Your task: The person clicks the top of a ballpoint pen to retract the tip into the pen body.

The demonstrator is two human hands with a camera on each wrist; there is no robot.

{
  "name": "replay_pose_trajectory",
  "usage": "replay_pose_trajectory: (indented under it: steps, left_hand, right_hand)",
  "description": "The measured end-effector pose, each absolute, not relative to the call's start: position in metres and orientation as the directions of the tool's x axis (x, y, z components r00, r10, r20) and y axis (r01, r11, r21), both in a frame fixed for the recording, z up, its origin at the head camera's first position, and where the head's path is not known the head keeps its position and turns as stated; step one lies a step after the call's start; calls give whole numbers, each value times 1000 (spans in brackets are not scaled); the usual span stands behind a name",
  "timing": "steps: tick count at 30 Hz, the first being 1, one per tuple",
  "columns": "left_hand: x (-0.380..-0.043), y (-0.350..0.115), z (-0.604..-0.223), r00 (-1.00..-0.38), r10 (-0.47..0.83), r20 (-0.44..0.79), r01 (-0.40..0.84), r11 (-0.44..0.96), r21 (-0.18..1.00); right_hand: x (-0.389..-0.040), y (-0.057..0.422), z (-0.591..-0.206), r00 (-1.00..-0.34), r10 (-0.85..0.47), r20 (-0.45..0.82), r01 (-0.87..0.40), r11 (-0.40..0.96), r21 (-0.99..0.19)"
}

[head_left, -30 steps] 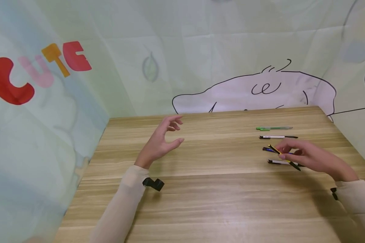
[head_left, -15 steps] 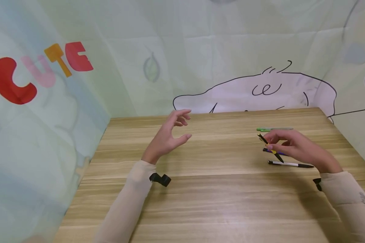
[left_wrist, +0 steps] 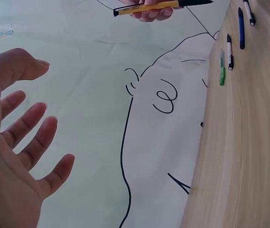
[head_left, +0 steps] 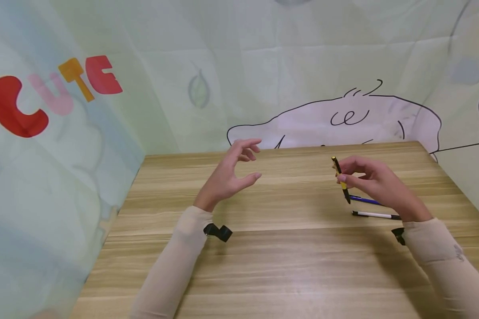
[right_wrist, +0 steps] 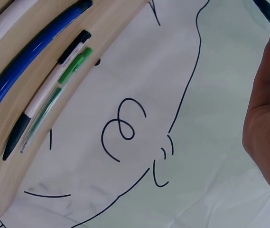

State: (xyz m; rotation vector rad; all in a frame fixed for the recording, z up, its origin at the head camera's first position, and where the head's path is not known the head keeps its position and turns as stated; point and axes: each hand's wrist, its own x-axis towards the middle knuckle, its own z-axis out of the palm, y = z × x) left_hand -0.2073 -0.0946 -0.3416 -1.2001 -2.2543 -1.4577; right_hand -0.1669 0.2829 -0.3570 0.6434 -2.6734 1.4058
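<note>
Thumb and fingers of my right hand (head_left: 371, 181) pinch a yellow and black pen (head_left: 344, 186), raised over the table and tilted steeply, black tip downward. The same pen (left_wrist: 150, 6) shows at the top of the left wrist view. Below that hand lie a blue pen (head_left: 365, 200) and a white pen with black ends (head_left: 374, 215). A green pen (left_wrist: 222, 71) and a second white pen (left_wrist: 229, 51) lie beyond them, hidden by the hand in the head view. My left hand (head_left: 225, 179) hovers at left centre, fingers spread and gently bent, holding nothing.
The wooden table (head_left: 271, 257) meets a printed fabric backdrop (head_left: 175, 102) along its back and left sides. Black wrist cameras sit on both sleeves. The pens on the table lie roughly parallel in a row at the right.
My right hand has lifted the yellow and black pen away from the others, moving left and farther back, and the pen has turned more upright. My left hand has drifted slightly right and back.
</note>
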Motion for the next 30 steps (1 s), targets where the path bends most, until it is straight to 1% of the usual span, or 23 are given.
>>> replay_pose_trajectory:
  steps: [7, 13, 17, 26, 30]
  left_hand:
    - [-192, -82, -319, -632, 535, 561, 725, 154, 671]
    - [-191, -74, -316, -627, 544, 557, 725, 147, 673]
    - [-192, -69, -314, -615, 545, 570, 735, 134, 665]
    - [-215, -59, -332, -585, 554, 592, 758, 114, 642]
    - [-219, -53, -335, -566, 564, 601, 769, 98, 632]
  right_hand:
    - [-169, 271, -354, -899, -332, 285, -410, 412, -814]
    - [-172, 261, -350, -910, -305, 279, -383, 366, -848]
    - [-174, 255, -346, -908, -302, 291, -390, 353, -850]
    - [-178, 242, -339, -904, -300, 304, -396, 322, -860]
    - [-180, 237, -338, -902, -301, 310, -398, 300, -867]
